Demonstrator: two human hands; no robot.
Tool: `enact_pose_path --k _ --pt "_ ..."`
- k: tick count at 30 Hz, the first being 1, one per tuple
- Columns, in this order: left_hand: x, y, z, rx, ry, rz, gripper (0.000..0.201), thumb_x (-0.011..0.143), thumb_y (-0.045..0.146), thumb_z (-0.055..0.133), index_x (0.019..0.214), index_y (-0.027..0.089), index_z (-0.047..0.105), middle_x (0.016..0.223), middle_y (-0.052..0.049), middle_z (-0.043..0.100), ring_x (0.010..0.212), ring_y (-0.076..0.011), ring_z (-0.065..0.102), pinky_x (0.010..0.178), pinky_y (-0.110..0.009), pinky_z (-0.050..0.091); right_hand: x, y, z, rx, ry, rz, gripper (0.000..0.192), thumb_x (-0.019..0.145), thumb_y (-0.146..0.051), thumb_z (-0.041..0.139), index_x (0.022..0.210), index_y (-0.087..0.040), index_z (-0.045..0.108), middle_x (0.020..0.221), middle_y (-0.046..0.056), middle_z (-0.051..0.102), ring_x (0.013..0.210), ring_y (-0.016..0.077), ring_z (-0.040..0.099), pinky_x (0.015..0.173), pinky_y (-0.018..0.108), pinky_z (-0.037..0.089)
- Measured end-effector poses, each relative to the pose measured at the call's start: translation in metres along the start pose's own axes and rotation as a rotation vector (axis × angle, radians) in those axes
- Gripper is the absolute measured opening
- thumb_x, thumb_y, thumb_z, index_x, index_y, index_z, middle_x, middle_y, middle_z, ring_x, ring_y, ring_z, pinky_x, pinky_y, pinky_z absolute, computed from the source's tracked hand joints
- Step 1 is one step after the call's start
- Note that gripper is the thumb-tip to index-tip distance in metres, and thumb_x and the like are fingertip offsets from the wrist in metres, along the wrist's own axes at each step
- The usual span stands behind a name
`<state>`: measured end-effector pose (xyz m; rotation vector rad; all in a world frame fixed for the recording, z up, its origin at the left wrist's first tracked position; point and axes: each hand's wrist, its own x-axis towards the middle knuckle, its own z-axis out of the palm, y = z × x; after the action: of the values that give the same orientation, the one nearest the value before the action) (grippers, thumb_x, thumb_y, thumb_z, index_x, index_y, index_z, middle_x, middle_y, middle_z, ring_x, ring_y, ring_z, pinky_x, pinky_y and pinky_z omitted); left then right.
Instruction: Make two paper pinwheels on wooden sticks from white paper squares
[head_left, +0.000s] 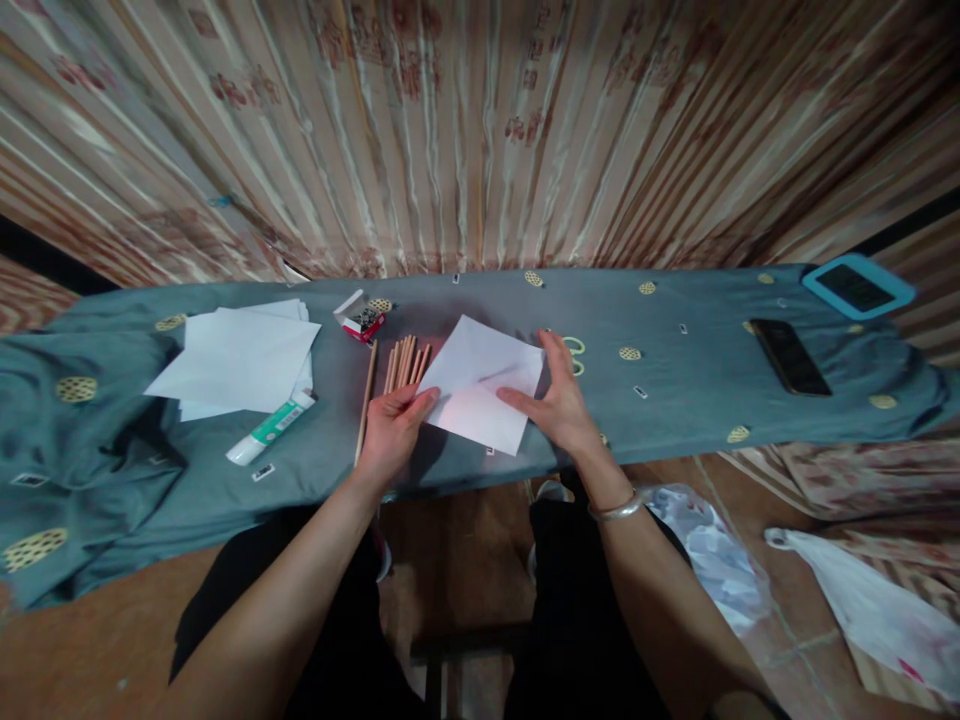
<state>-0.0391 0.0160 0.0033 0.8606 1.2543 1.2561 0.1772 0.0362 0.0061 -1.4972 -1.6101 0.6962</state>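
Note:
A square white sheet of paper (487,385) is held tilted above the cloth-covered table. My left hand (394,425) pinches its left corner between thumb and fingers. At the right side, my right hand (559,400) grips the sheet, its thumb lying on the face and its fingers at the edge. Close to my left hand lie a row of short wooden sticks (405,362) and one longer wooden stick (367,400). Pale yellow-green loops, apparently scissor handles (576,356), show just beyond my right hand; the rest is hidden.
On the left lie a stack of white paper (232,355) and a white-and-green glue tube (270,428). An open small red-and-white box (361,318) holds small dark metal pieces. To the right are a black phone (790,356) and a blue-framed display (859,287). Plastic bags (712,550) sit on the floor.

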Motion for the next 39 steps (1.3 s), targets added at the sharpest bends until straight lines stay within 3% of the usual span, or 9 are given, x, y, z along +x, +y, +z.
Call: enact_pose_path --k 3,5,7,10,13,16,19,28,39 --pt "0.004 0.003 -0.001 -0.061 0.036 -0.01 0.031 0.055 0.035 0.084 0.077 0.015 0.076 0.071 -0.004 0.073 0.061 -0.0149 0.063 0.06 -0.026 0.05 -0.001 0.002 0.01 0.286 -0.016 0.172 0.103 0.063 -0.044 0.08 0.146 -0.022 0.024 0.146 0.019 0.045 0.128 0.03 0.051 0.101 0.05 0.047" --pt "0.007 0.005 -0.002 -0.063 0.054 -0.006 0.03 0.052 0.033 0.085 0.074 0.015 0.076 0.07 -0.003 0.074 0.062 -0.0157 0.063 0.061 -0.027 0.051 -0.002 0.002 0.016 0.538 -0.106 0.272 0.092 0.063 -0.045 0.079 0.139 -0.023 0.033 0.123 0.013 0.066 0.105 0.0262 0.067 0.09 0.045 0.055" --pt "0.008 0.007 -0.004 -0.033 0.048 -0.026 0.03 0.049 0.032 0.086 0.072 0.015 0.076 0.067 -0.003 0.073 0.059 -0.0155 0.062 0.059 -0.026 0.05 -0.002 0.001 0.019 0.68 -0.164 0.32 0.077 0.06 -0.043 0.081 0.126 -0.023 0.047 0.104 0.006 0.074 0.091 0.0236 0.071 0.086 0.042 0.057" --pt "0.008 0.01 -0.007 -0.001 -0.01 -0.083 0.034 0.047 0.035 0.087 0.071 0.014 0.076 0.067 -0.004 0.073 0.059 -0.0153 0.061 0.058 -0.025 0.048 0.002 0.003 0.013 0.679 -0.19 0.3 0.061 0.062 -0.042 0.081 0.114 -0.023 0.056 0.098 0.005 0.076 0.085 0.023 0.072 0.084 0.042 0.058" --pt "0.007 0.012 -0.008 -0.034 -0.023 -0.091 0.036 0.048 0.035 0.088 0.073 0.014 0.075 0.072 -0.005 0.073 0.064 -0.0147 0.062 0.061 -0.024 0.049 0.013 0.014 -0.003 0.411 -0.077 0.173 0.043 0.079 -0.045 0.064 0.114 -0.02 0.06 0.107 0.009 0.074 0.094 0.0246 0.07 0.087 0.044 0.056" --pt "0.006 0.012 -0.01 -0.093 0.021 -0.052 0.037 0.051 0.037 0.087 0.077 0.014 0.074 0.074 -0.004 0.073 0.065 -0.0144 0.063 0.063 -0.024 0.05 0.026 0.034 -0.021 -0.203 0.153 0.0 0.039 0.091 -0.031 0.045 0.124 -0.014 0.057 0.128 0.017 0.062 0.119 0.0263 0.059 0.101 0.045 0.046" --pt "0.01 0.014 -0.013 -0.143 0.057 -0.003 0.037 0.054 0.038 0.085 0.08 0.015 0.072 0.074 -0.002 0.073 0.065 -0.0138 0.064 0.067 -0.025 0.05 0.033 0.047 -0.032 -0.595 0.101 -0.039 0.04 0.089 -0.014 0.039 0.124 -0.008 0.058 0.129 0.022 0.06 0.122 0.0284 0.055 0.101 0.046 0.044" --pt "0.024 0.029 -0.029 -0.153 0.181 0.177 0.022 0.064 0.031 0.078 0.08 0.017 0.071 0.07 0.001 0.07 0.063 -0.0112 0.061 0.068 -0.024 0.05 -0.005 0.011 -0.035 -1.048 -0.191 -0.062 0.028 0.086 -0.026 0.057 0.11 -0.013 0.065 0.086 0.016 0.072 0.085 0.0299 0.066 0.072 0.037 0.05" --pt "0.028 0.039 -0.032 -0.086 0.249 0.245 0.021 0.065 0.031 0.076 0.08 0.017 0.072 0.074 -0.001 0.072 0.067 -0.0126 0.061 0.069 -0.025 0.05 -0.037 -0.006 -0.026 -0.973 -0.255 -0.039 0.032 0.086 -0.025 0.055 0.116 -0.015 0.063 0.082 0.012 0.073 0.073 0.0255 0.068 0.062 0.032 0.047"
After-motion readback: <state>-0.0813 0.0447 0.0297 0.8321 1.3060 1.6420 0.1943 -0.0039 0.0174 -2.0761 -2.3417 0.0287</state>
